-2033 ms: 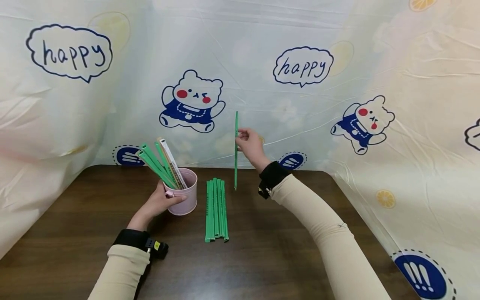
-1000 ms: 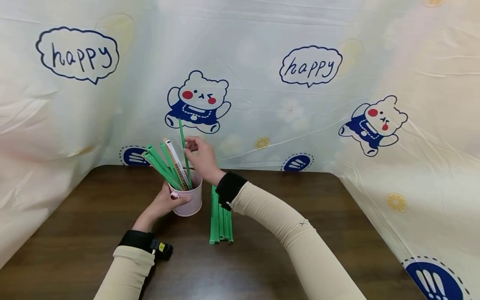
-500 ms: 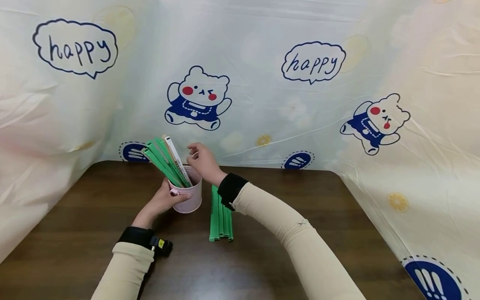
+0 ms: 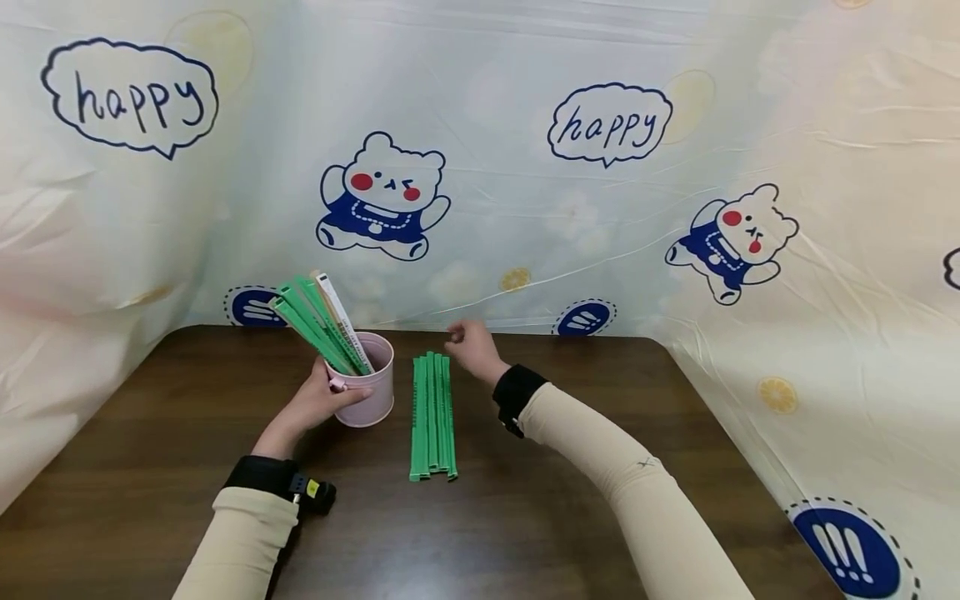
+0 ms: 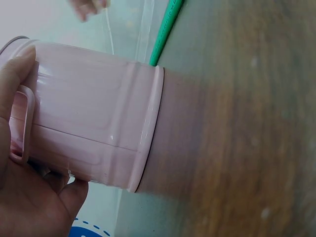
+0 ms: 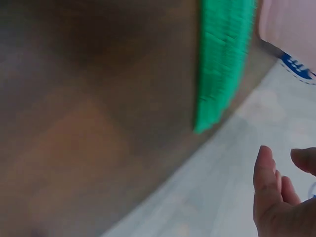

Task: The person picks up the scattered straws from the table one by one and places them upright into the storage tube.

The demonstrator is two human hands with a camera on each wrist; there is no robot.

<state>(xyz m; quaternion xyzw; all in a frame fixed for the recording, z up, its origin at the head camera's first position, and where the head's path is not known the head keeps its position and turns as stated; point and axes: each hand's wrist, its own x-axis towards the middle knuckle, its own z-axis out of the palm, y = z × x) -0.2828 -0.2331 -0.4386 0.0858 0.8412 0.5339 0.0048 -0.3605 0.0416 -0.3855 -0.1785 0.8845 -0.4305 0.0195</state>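
A small pink metal bucket [image 4: 375, 398] stands on the table, holding several flat green carpenter pencils [image 4: 311, 329], a white one [image 4: 341, 312] and a bare-wood one that lean to the left. My left hand [image 4: 318, 400] grips the bucket's side; in the left wrist view the thumb lies by the small handle [image 5: 28, 123] and the fingers curl round below. A row of several green carpenter pencils [image 4: 432, 417] lies flat to the right of the bucket. My right hand [image 4: 476, 350] hovers just past the row's far right end, thumb and fingers apart, holding nothing.
The brown wooden table [image 4: 570, 517] ends at a back edge just behind the bucket and the pencil row. A pale printed curtain [image 4: 510, 200] with bears hangs behind it and along both sides.
My right hand carried one green pencil left into the bucket, let it go, then moved back right toward the row. The left hand kept its grip on the bucket.
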